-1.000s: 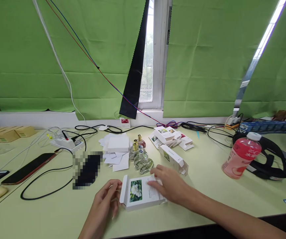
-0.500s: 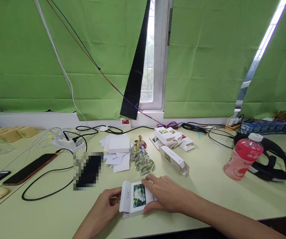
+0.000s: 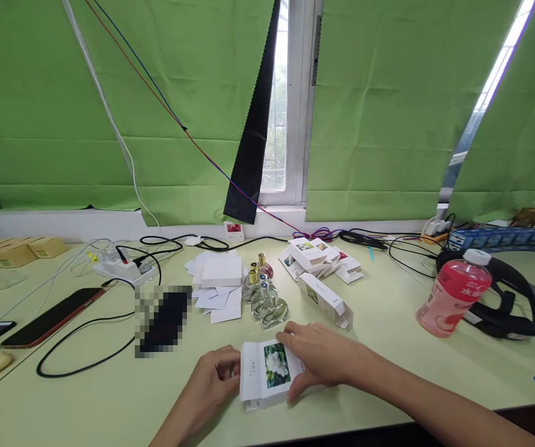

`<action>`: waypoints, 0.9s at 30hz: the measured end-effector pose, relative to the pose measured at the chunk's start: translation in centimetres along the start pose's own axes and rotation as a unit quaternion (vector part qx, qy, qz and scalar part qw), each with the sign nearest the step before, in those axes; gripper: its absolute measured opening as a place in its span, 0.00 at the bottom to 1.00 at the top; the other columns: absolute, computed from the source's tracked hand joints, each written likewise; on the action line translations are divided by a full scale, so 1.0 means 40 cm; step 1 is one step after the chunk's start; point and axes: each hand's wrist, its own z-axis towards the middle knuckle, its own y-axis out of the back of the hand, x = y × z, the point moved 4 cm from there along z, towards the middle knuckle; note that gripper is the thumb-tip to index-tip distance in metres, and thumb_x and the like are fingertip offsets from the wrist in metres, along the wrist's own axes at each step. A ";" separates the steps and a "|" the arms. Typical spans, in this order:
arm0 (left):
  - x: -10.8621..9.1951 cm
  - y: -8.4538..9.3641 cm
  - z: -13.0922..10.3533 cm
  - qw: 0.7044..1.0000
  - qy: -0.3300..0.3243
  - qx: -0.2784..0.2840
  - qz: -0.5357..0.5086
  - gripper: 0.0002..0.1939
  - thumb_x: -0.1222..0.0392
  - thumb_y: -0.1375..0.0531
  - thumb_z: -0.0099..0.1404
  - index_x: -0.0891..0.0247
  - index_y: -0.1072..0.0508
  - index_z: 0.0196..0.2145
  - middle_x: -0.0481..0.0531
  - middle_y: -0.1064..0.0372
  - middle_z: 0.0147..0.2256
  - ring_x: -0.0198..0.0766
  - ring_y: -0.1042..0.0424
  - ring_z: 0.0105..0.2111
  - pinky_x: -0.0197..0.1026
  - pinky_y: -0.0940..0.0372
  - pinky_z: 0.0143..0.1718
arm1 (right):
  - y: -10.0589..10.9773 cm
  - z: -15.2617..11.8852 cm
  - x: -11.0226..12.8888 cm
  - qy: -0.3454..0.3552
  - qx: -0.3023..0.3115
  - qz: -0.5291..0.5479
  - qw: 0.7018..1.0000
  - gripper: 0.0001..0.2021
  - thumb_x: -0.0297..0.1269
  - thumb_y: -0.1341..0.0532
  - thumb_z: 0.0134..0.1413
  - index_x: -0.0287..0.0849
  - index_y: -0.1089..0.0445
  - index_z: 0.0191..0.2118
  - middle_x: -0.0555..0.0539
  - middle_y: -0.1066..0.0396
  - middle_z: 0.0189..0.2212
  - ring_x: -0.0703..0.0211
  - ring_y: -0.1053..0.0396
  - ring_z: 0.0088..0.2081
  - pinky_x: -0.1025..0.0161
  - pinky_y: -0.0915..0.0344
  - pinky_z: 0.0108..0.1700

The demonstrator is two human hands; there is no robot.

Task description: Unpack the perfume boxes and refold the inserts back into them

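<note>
A small white perfume box with a white-flower picture lies on the table, its left end flap folded out. My right hand grips it from the right, fingers over the far edge and thumb at the near edge. At the flap end my left hand is curled, its fingertips at the flap's edge and partly hidden behind it. Just beyond stand several glass perfume bottles with gold and silver tops. Another white box lies to their right with its end flaps out.
White cards and inserts are piled left of the bottles. Flat boxes lie behind. A pink drink bottle and a black headset stand right. Phones, cables and a power strip lie left.
Both hands and the flower box have shifted a little to the right together. The right hand keeps its grip, and the left hand stays at the flap.
</note>
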 end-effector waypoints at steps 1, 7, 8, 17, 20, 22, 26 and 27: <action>0.003 0.020 -0.003 1.000 0.009 -0.007 0.014 0.14 0.50 0.34 0.52 0.65 0.20 0.29 0.50 0.31 0.27 0.34 0.41 0.25 0.34 0.43 0.26 | 0.003 -0.003 -0.005 -0.007 0.007 -0.005 1.000 0.39 0.63 0.34 0.43 0.36 0.32 0.53 0.34 0.30 0.46 0.38 0.27 0.41 0.53 0.33 0.39; 0.047 0.118 -0.019 0.994 0.089 0.052 -0.020 0.27 0.38 0.36 0.55 0.66 0.23 0.39 0.45 0.38 0.20 0.29 0.48 0.18 0.33 0.52 0.19 | 0.022 -0.015 -0.016 -0.054 0.052 -0.026 0.997 0.39 0.64 0.33 0.41 0.35 0.31 0.50 0.35 0.29 0.44 0.38 0.27 0.39 0.54 0.34 0.37; 0.051 0.132 -0.017 0.994 0.094 0.051 -0.028 0.28 0.38 0.36 0.56 0.67 0.24 0.40 0.44 0.39 0.18 0.29 0.48 0.17 0.33 0.51 0.18 | 0.024 -0.016 -0.017 -0.063 0.059 -0.027 0.996 0.39 0.65 0.33 0.40 0.35 0.31 0.50 0.35 0.29 0.44 0.38 0.27 0.40 0.54 0.34 0.37; -0.006 0.204 0.031 1.000 0.024 0.010 0.007 0.26 0.39 0.37 0.57 0.63 0.26 0.42 0.50 0.33 0.28 0.38 0.32 0.26 0.36 0.35 0.20 | 0.035 -0.025 -0.035 -0.135 0.117 -0.023 0.984 0.40 0.65 0.31 0.33 0.37 0.29 0.46 0.37 0.27 0.43 0.39 0.27 0.41 0.56 0.35 0.37; -0.049 0.188 0.046 0.998 -0.008 0.015 0.052 0.24 0.40 0.39 0.61 0.63 0.26 0.44 0.52 0.31 0.30 0.38 0.31 0.26 0.36 0.34 0.20 | 0.034 -0.027 -0.043 -0.149 0.117 -0.015 0.982 0.41 0.65 0.29 0.30 0.38 0.31 0.47 0.38 0.26 0.42 0.40 0.27 0.40 0.56 0.35 0.38; -0.082 0.167 0.055 0.996 -0.032 0.026 0.082 0.22 0.42 0.41 0.63 0.62 0.25 0.45 0.54 0.29 0.34 0.37 0.31 0.25 0.36 0.34 0.20 | 0.030 -0.028 -0.050 -0.163 0.120 -0.018 0.979 0.43 0.65 0.29 0.28 0.37 0.31 0.48 0.38 0.26 0.41 0.39 0.26 0.40 0.56 0.34 0.38; -0.153 0.113 0.069 0.978 -0.118 0.057 0.162 0.16 0.49 0.45 0.68 0.58 0.24 0.45 0.55 0.27 0.45 0.37 0.28 0.32 0.35 0.33 0.27 | 0.021 -0.032 -0.061 -0.178 0.137 -0.029 0.974 0.45 0.65 0.28 0.25 0.36 0.31 0.47 0.36 0.25 0.42 0.37 0.25 0.40 0.54 0.33 0.40; -0.170 0.099 0.071 0.969 -0.147 0.063 0.188 0.15 0.51 0.46 0.69 0.57 0.24 0.45 0.55 0.27 0.46 0.38 0.28 0.35 0.36 0.32 0.31 | 0.020 -0.034 -0.062 -0.181 0.143 -0.030 0.973 0.45 0.64 0.28 0.24 0.36 0.31 0.47 0.36 0.25 0.42 0.37 0.25 0.40 0.54 0.33 0.40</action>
